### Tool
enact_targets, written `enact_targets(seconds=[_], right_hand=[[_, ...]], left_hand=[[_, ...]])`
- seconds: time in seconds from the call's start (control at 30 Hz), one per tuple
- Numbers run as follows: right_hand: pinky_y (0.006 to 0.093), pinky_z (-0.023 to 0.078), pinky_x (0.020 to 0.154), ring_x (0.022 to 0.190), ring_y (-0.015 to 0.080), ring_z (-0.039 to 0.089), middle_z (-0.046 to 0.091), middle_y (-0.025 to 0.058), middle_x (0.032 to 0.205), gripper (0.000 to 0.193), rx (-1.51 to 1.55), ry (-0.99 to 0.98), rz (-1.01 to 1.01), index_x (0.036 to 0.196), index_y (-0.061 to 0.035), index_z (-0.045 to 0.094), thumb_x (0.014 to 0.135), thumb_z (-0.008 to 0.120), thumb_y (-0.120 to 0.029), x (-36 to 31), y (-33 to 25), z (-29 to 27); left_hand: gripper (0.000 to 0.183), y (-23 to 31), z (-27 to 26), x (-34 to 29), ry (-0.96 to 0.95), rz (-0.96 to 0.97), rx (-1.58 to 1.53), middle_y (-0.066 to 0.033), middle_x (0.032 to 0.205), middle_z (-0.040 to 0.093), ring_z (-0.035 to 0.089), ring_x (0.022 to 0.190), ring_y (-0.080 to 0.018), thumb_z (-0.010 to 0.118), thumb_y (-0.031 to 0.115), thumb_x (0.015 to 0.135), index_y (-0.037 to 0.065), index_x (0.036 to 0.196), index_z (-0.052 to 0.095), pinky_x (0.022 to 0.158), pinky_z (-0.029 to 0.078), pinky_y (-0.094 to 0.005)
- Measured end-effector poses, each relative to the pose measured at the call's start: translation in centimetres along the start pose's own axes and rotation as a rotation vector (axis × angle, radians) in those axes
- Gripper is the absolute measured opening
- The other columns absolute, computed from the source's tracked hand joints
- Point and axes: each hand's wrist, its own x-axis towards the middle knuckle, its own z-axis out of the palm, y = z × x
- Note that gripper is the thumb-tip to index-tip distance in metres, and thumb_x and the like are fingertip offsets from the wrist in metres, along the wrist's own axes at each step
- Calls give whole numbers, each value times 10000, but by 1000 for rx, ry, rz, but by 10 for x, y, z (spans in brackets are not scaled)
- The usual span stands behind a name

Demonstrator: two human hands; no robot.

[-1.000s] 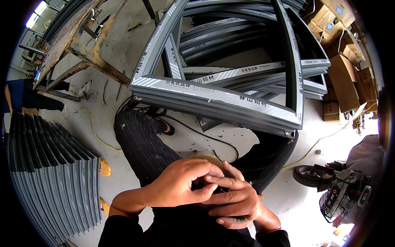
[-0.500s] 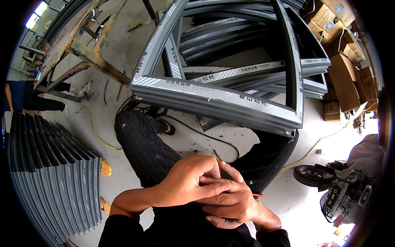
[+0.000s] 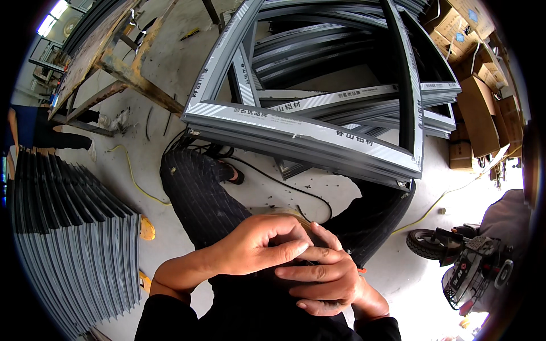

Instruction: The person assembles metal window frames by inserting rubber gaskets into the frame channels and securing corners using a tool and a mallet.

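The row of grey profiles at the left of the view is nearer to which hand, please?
Left. The left hand is to the right of the row of grey profiles, apart from it; the right hand is farther right, beyond the left.

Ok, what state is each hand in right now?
Left hand: curled; whether it holds anything cannot be told.
Right hand: loosely spread; whether it holds anything cannot be told.

Dark print (image 3: 354, 138) on white-filmed grey rectangular metal frame (image 3: 307, 149); right of frame: blue square label (image 3: 472, 15) on brown cardboard box (image 3: 483, 26), pale characters (image 3: 455, 277) on black scooter (image 3: 470, 267).
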Motion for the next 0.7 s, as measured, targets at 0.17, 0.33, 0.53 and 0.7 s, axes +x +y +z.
enact_targets(seconds=[0.17, 0.33, 0.53, 0.7], right_hand=[[588, 254, 1106, 1186, 326, 585, 701, 107, 1107, 133, 39, 10, 23, 660, -83, 687, 730, 735, -185, 1, -2, -1], [595, 255, 1103, 1200, 334, 573, 699, 105, 1098, 127, -18, -31, 40, 682, -81, 695, 725, 746, -189, 1, -3, -1], [618, 267, 1095, 1259, 322, 516, 662, 64, 993, 150, -288, -183, 95, 732, -63, 681, 733, 749, -197, 9, -5, 6], [632, 263, 1097, 1233, 312, 521, 641, 74, 933, 180, -308, -258, 108, 705, -46, 650, 743, 741, -196, 7, 2, 10]], left_hand=[[180, 0, 0, 0, -5, -27, -24, -45, 850, 667, 601, 763, -86, 600, 160, 962, -13, 991, 642, 670, 480, -240], [189, 2, -1, 0, -6, -62, 3, -41, 840, 657, 595, 761, -83, 663, 168, 920, -8, 985, 637, 665, 478, -241], [188, -11, 1, 5, 25, -30, 250, -58, 848, 622, 604, 747, -131, 698, 111, 829, -5, 927, 587, 657, 498, -271], [166, -23, 3, 3, 31, -22, 423, -83, 858, 616, 624, 745, -188, 621, 27, 770, -2, 928, 579, 643, 513, -292]])
